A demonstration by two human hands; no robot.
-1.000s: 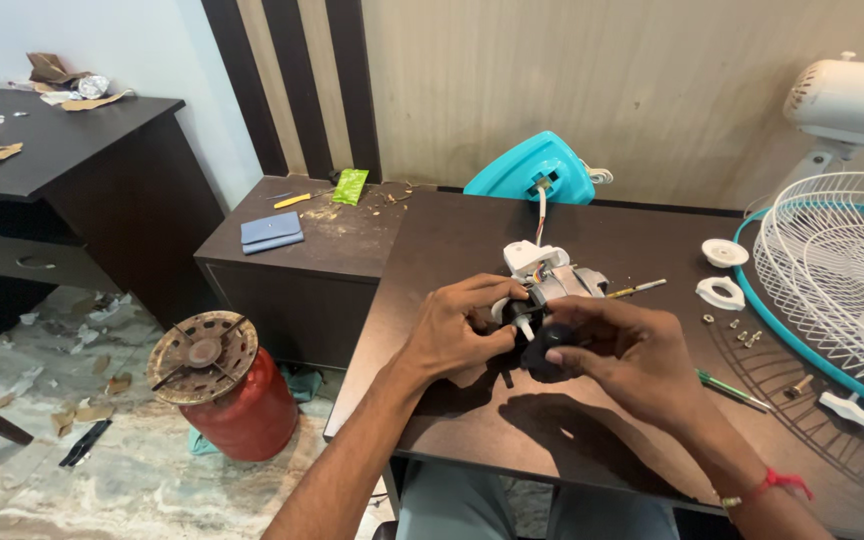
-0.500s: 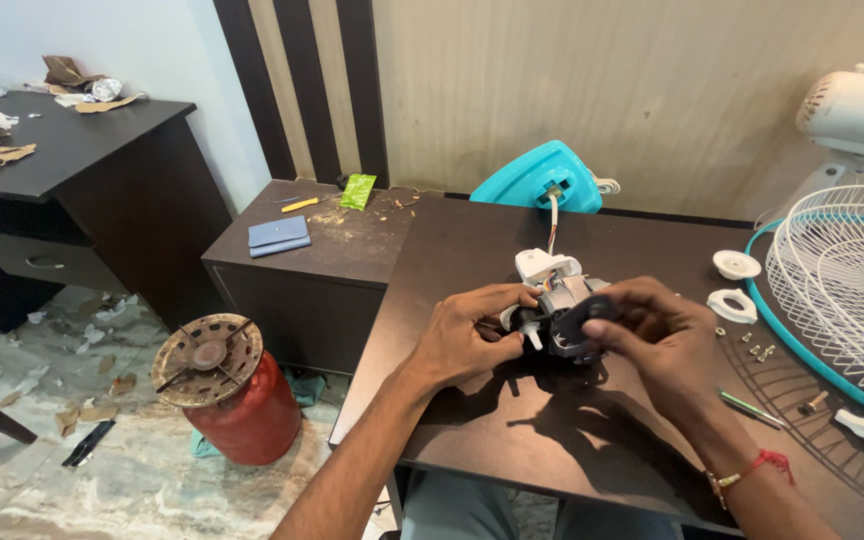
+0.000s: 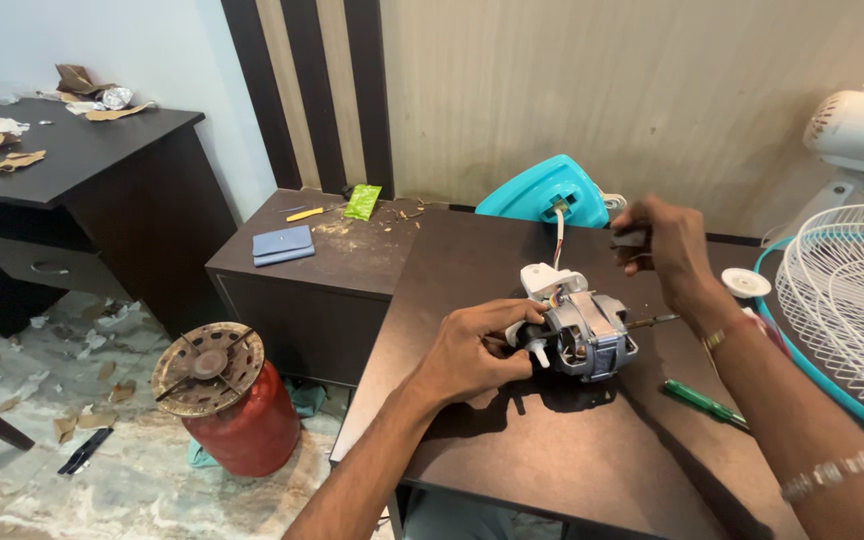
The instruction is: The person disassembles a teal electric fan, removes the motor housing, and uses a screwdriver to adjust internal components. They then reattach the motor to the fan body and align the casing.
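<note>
A bare fan motor (image 3: 584,332), grey metal with a white plastic block on top and a shaft sticking out to the right, rests on the dark brown table (image 3: 552,450). My left hand (image 3: 472,350) grips its left end near a white knob. My right hand (image 3: 667,245) is lifted above and behind the motor, fingers closed on a small dark part (image 3: 630,238). A white cable runs from the motor back to a teal fan base (image 3: 544,192).
A green screwdriver (image 3: 704,402) lies right of the motor. A white wire fan guard with teal rim (image 3: 852,310) and a white round cap (image 3: 747,283) sit at the right. A low side table (image 3: 332,260) holds a blue wallet. A red gas cylinder (image 3: 222,400) stands on the floor.
My right hand has pulled away from the motor, up and to the right, carrying a small dark part. The motor's metal body is now uncovered; my left hand still holds it.
</note>
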